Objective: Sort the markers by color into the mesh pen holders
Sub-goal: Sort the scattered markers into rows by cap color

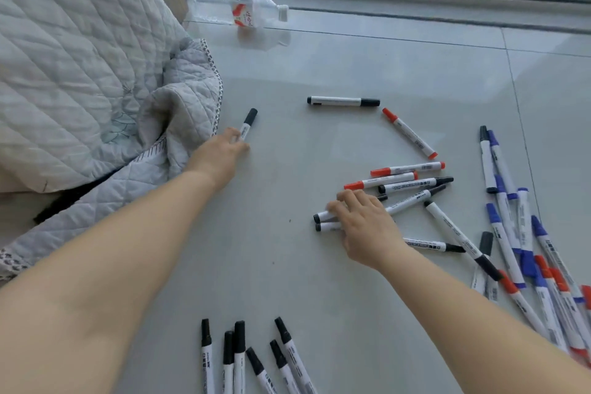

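White markers with black, red and blue caps lie scattered on a grey tiled floor. My left hand [225,145] reaches far left and pinches a black-capped marker [248,122] near the quilt's edge. My right hand [364,223] lies over two black markers [322,221] at the middle right, fingers curled round them. Beside it lies a cluster of red markers [406,169] and black markers [415,184]. A lone black marker [343,101] and a lone red marker [409,133] lie farther back. Several black markers [252,358] are grouped at the bottom. No mesh pen holder is in view.
A pile of blue, red and black markers [524,249] covers the right edge. A quilted grey blanket [86,73] hangs at the left. A plastic water bottle [238,9] lies on its side near the window sill at the back.
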The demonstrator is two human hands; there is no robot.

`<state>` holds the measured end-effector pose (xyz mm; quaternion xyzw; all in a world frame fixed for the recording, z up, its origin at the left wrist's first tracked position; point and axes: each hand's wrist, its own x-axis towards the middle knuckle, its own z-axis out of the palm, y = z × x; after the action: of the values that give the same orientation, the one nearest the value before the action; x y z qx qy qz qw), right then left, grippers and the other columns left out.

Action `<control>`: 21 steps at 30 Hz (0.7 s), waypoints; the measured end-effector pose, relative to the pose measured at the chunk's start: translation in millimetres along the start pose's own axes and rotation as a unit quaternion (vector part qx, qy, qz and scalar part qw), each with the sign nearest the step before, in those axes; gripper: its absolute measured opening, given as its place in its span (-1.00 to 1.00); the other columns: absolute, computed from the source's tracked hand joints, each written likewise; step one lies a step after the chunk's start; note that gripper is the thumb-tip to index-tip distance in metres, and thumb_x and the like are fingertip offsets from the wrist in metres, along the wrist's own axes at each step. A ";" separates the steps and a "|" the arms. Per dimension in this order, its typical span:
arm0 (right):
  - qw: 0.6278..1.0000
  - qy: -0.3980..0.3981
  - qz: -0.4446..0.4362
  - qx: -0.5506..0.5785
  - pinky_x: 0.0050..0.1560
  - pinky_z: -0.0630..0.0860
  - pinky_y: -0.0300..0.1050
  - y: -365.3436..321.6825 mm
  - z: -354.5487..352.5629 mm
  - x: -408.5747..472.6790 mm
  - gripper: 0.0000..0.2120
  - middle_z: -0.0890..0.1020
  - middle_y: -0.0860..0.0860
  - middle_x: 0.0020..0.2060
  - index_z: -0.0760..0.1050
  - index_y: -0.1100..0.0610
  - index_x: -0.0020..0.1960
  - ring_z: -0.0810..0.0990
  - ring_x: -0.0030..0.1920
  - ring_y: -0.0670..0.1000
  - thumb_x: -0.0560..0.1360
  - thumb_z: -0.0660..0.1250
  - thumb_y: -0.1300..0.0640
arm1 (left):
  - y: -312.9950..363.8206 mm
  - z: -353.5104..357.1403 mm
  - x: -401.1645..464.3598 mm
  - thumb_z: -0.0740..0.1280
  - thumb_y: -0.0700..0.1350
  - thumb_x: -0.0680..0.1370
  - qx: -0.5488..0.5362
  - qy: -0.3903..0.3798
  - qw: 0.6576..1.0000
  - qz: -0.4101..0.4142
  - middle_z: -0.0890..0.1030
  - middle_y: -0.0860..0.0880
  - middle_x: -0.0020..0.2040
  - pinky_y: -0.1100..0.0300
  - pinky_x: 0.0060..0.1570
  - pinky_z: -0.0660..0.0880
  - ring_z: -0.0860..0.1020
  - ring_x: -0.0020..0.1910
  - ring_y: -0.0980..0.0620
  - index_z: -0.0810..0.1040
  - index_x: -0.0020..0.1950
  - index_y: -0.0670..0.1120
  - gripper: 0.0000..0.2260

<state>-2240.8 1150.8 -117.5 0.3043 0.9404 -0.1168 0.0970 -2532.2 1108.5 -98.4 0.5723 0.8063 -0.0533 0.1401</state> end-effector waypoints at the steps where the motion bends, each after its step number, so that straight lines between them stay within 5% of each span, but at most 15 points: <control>1: 1.000 0.003 0.005 0.008 0.20 0.18 -0.09 -1.4 0.0 3.9 -0.58 0.34 0.02 0.24 0.29 0.06 0.27 0.29 0.24 0.10 0.42 0.20 0.20 | 0.0 -2.1 4.7 0.17 -0.32 0.52 0.002 0.001 1.000 0.000 0.30 -0.11 0.35 -0.03 0.08 0.43 0.44 0.15 -0.20 0.44 0.29 -0.05 -0.63; 9: 1.000 -0.006 0.003 0.026 -0.08 0.17 -0.10 -11.3 -6.1 21.9 -0.68 0.43 0.10 0.06 0.35 0.17 0.14 0.37 0.08 0.12 0.43 0.03 0.35 | 7.3 -6.2 28.5 0.31 -0.06 0.51 0.116 0.022 0.992 0.039 0.38 -0.12 0.21 0.02 0.04 0.34 0.33 0.20 -0.15 0.52 0.12 -0.08 -0.79; 12: 0.995 0.101 -0.010 0.014 -0.32 0.31 -0.15 -12.8 -21.3 20.2 -0.76 0.54 0.07 -0.25 0.49 0.18 -0.12 0.52 -0.28 0.11 0.27 0.22 0.38 | 22.7 -7.4 35.5 0.24 -0.06 0.55 0.111 0.025 0.992 0.057 0.47 -0.15 0.17 0.00 0.02 0.31 0.42 0.14 -0.17 0.45 0.13 -0.13 -0.79; 14: 0.990 0.137 0.012 0.029 -0.49 0.26 -0.25 -8.2 -30.9 13.9 -0.76 0.51 0.02 -0.41 0.50 0.16 -0.26 0.48 -0.48 0.06 0.13 0.41 0.38 | 41.0 -10.7 41.5 0.18 -0.11 0.58 0.016 0.040 0.999 0.028 0.51 -0.24 0.07 -0.01 -0.12 0.30 0.49 -0.01 -0.26 0.39 0.10 -0.20 -0.82; 17: 0.985 0.148 0.079 0.046 -0.58 0.13 -0.31 16.9 -36.2 -3.5 -0.71 0.52 0.00 -0.44 0.52 0.16 -0.27 0.46 -0.58 0.05 0.09 0.57 0.26 | 70.7 -16.9 57.9 0.09 -0.12 0.61 -0.114 0.039 0.993 -0.018 0.46 -0.25 0.04 -0.03 -0.22 0.31 0.42 -0.18 -0.24 0.31 0.09 -0.20 -0.84; 21: 0.976 0.147 0.155 0.040 -0.68 0.23 -0.24 69.7 -38.0 -28.7 -0.70 0.54 0.10 -0.37 0.51 0.22 -0.26 0.41 -0.66 0.14 0.15 0.60 0.22 | 108.8 -21.5 86.8 0.09 -0.10 0.61 -0.099 0.040 0.994 0.003 0.46 -0.22 0.09 -0.01 -0.18 0.33 0.45 -0.10 -0.24 0.32 0.18 -0.18 -0.79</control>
<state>-2180.7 1200.5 -85.2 0.4641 0.8803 -0.0913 -0.0376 -2460.3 1229.5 -94.6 0.5596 0.8108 0.0500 0.1641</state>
